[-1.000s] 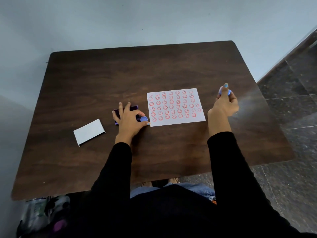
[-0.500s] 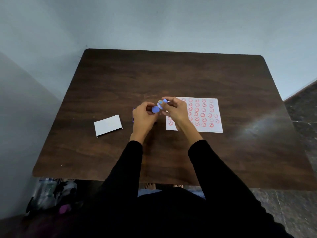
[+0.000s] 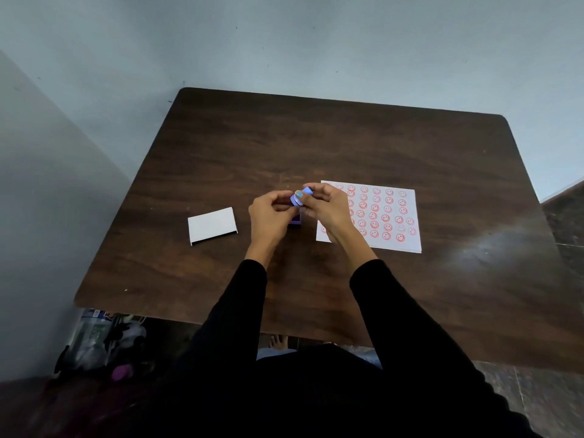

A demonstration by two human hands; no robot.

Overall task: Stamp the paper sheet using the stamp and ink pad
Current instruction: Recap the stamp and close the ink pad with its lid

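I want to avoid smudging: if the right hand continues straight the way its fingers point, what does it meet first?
The right hand points left, so it would first meet the left hand, which grips the same purple stamp. Depth is unclear.

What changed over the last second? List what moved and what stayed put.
The right hand came in from beyond the paper's right edge, carrying a small blue piece. The left hand lifted off the purple ink pad, and both now hold the blue stamp together. The stamped paper and white card stayed put.

Long black sleeves [image 3: 240, 314] to wrists; pale blue nail polish; blue jeans; bare feet.
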